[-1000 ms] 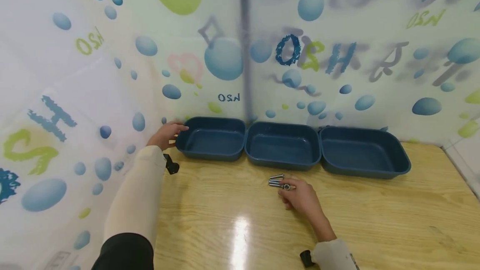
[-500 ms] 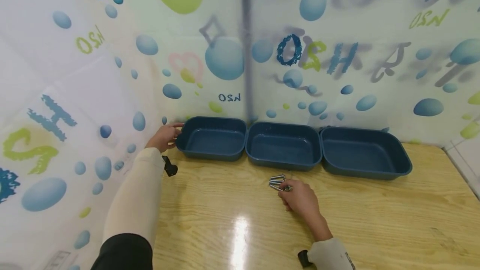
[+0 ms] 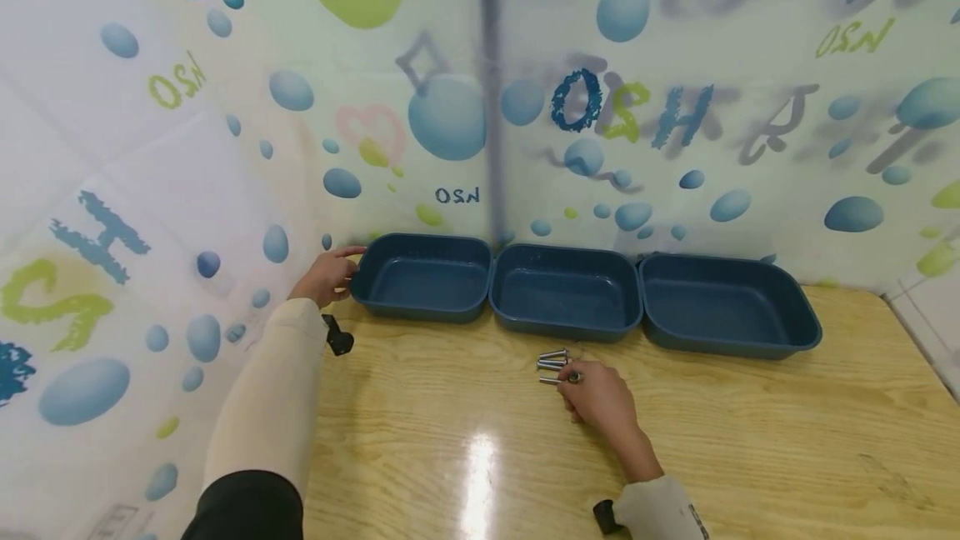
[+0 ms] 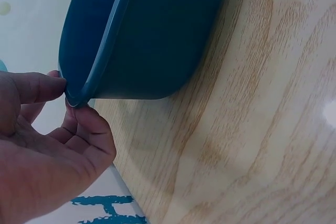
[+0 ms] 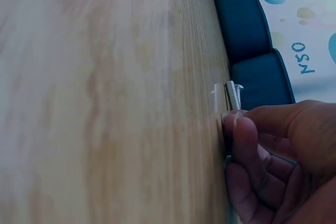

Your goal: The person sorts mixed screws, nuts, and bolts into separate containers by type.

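Observation:
At the left end of the row, my left hand [image 3: 327,277] pinches the rim of a blue plastic bin [image 4: 142,40]; in the left wrist view the thumb lies on the rim and curled fingers sit beneath it. My right hand [image 3: 600,397] is low over the wooden table, just in front of the middle bin [image 3: 566,328]. Its thumb and fingertips pinch the near end of a silver bolt [image 3: 550,381], whose head is by the fingers. Several more bolts [image 3: 552,359] lie together right beyond the fingertips, shown upright in the right wrist view as threaded shanks [image 5: 234,94].
A third blue bin [image 3: 731,348] stands at the right end of the row. Behind the bins rises a patterned wall sheet [image 3: 450,115], with another sheet [image 3: 172,215] close along the left arm. The wooden table [image 3: 420,407] extends in front of the bins.
One bolt has shifted toward me, away from the other bolts, with the right fingers on it. The left hand's fingers have drawn back from over the left bin to its rim.

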`<state>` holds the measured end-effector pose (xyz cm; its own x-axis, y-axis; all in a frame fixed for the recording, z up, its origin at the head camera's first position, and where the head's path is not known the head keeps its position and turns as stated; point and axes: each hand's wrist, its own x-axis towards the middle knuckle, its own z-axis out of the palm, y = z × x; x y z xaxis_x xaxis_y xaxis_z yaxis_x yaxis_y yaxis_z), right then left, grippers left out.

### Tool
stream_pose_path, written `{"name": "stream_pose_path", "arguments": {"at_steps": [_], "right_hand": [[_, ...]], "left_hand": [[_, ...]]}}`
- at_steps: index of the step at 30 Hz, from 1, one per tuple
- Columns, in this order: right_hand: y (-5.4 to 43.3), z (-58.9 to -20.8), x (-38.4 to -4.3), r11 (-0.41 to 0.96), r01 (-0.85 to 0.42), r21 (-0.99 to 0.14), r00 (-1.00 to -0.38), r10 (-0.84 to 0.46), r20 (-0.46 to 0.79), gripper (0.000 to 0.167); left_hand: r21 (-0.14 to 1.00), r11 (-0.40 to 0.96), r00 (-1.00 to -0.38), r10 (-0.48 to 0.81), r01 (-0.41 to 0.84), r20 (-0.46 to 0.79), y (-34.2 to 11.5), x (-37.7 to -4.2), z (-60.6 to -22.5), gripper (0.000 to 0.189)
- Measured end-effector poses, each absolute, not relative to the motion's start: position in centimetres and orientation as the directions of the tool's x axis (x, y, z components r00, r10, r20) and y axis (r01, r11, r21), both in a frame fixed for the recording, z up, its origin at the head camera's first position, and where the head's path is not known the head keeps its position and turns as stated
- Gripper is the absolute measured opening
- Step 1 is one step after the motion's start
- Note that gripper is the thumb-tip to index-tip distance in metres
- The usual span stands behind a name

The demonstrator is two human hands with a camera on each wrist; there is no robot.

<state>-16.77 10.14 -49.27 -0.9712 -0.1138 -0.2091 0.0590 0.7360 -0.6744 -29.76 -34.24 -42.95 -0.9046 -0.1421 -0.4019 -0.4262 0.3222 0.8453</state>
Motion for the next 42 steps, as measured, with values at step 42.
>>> {"name": "stream_pose_path", "arguments": {"at_steps": [42], "right_hand": [[6.3,-44.2,-22.2,-0.238,0.471,-0.849,-0.853,-0.369,-0.369,0.045]], "left_hand": [[0.844,0.298,-0.894,-0.189,-0.446,-0.406,-33.8,-29.9,-42.7,0.063]]}}
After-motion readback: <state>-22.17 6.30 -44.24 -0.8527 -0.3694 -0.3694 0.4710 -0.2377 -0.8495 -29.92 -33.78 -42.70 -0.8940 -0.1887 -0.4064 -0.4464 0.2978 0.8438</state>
